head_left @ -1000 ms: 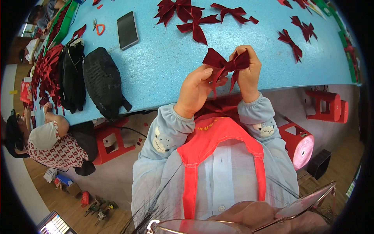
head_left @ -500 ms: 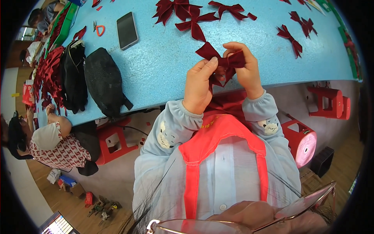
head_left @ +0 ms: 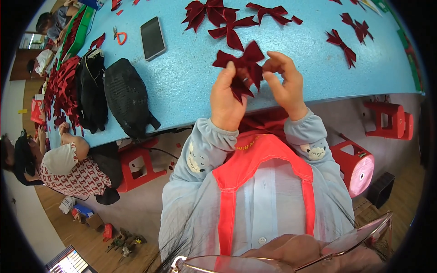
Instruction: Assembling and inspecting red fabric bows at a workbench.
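A dark red velvet bow [head_left: 251, 55] is pinched in my left hand [head_left: 226, 101], the thumb lying over its left part and the other fingers mostly behind it. The bow's tails spread downward above the table's near edge. Just right of it, my right hand [head_left: 290, 87] has its thumb and fingers apart, with nothing seen between them. Its thumb tip is close to the bow's right side; whether they touch I cannot tell. Several finished-looking red bows [head_left: 232, 28] lie on the blue table [head_left: 186, 77] beyond my hands, and another bow [head_left: 342, 48] lies farther right.
A phone [head_left: 153, 38], orange-handled snips [head_left: 121, 38] and two black pouches [head_left: 126, 98] rest on the left. Behind them is a heap of red ribbon pieces [head_left: 63, 86] beside a green tray [head_left: 81, 34]. A person [head_left: 77, 168] sits at left. Red stools [head_left: 353, 166] stand below the table.
My right hand has let go of the bow and drawn slightly away. My left hand now holds the bow alone, turned and shifted left, its loops more spread.
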